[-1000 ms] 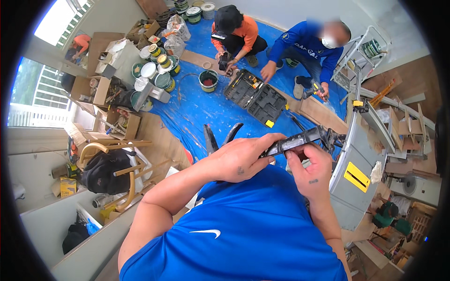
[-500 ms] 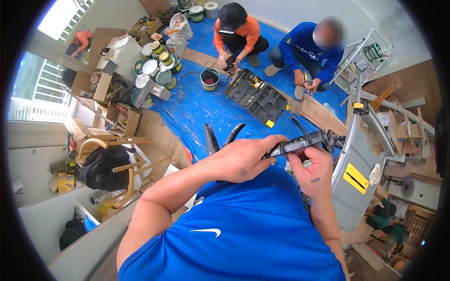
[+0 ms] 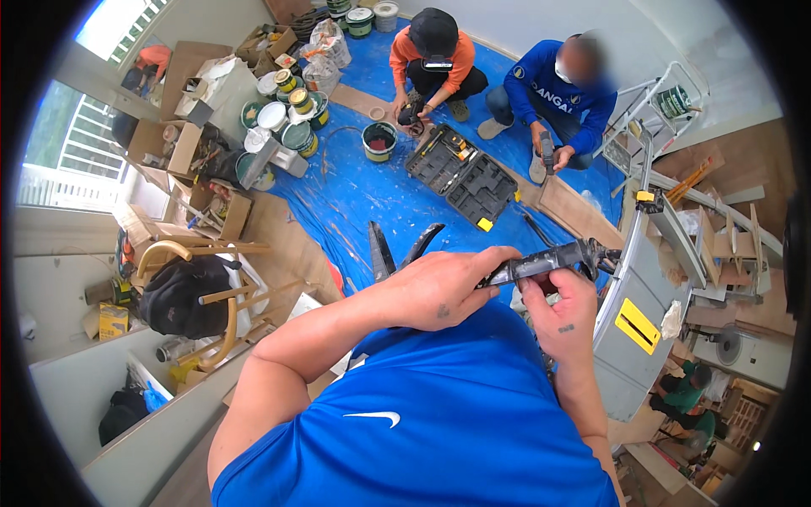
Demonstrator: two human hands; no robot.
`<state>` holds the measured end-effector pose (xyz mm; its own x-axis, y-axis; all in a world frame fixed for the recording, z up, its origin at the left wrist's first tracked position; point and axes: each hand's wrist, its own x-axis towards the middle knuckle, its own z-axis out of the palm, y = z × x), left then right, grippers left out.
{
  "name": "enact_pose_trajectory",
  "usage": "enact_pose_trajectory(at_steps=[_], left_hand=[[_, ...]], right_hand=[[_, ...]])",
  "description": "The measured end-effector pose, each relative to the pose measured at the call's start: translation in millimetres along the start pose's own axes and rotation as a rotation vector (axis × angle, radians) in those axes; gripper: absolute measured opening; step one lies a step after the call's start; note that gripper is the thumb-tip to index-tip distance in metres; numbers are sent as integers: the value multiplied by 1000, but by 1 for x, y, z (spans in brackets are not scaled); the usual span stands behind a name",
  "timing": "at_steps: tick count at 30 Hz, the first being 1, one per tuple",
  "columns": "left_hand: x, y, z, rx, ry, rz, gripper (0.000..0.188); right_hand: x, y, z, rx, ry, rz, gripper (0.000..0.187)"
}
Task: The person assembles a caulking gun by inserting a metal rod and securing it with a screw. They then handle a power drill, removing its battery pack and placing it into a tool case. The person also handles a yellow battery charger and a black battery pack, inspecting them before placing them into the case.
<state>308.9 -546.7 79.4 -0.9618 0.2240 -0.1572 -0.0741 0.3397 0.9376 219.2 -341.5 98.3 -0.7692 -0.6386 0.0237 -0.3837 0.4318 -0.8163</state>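
Observation:
Between my hands, across the front of my body, is a black, smeared tool (image 3: 547, 260) that looks like a caulking gun. Its dark handle and trigger (image 3: 383, 250) stick out beyond my left wrist. My left hand (image 3: 460, 287) is closed over the barrel, fingers on top and thumb below. My right hand (image 3: 564, 304) grips the barrel's underside near its far right end, thumb pressed against it. Part of the tool is hidden behind my left hand and forearm.
Ahead, an open black tool case (image 3: 465, 173) and a bucket (image 3: 379, 141) stand on blue sheeting (image 3: 338, 211). Two people crouch behind them, each holding a tool. A grey worktable (image 3: 621, 338) is at my right; a wooden chair (image 3: 228, 325) with a black bag lies left.
My hands keep nearly the same grip on the tool. The crouching person in blue has raised a power tool slightly and turned it.

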Motion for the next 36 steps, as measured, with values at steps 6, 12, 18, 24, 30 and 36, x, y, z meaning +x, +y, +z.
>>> enact_pose_trajectory(at_steps=[6, 12, 18, 24, 30, 36], left_hand=[[0, -2, 5, 55, 4, 28, 57], [0, 1, 4, 54, 16, -11, 58], [0, -3, 11, 76, 23, 25, 57], [1, 3, 10, 82, 30, 17, 56], [6, 2, 9, 86, 37, 25, 56], [6, 12, 4, 28, -21, -75, 56]], right_hand=[[-2, -8, 1, -79, -6, 8, 10], [-4, -5, 3, -134, 39, -13, 9], [-8, 0, -2, 91, -28, 118, 11], [-7, -3, -3, 32, -33, 104, 10], [-5, 0, -5, -242, -45, 32, 11], [-3, -4, -8, 19, -28, 92, 12]])
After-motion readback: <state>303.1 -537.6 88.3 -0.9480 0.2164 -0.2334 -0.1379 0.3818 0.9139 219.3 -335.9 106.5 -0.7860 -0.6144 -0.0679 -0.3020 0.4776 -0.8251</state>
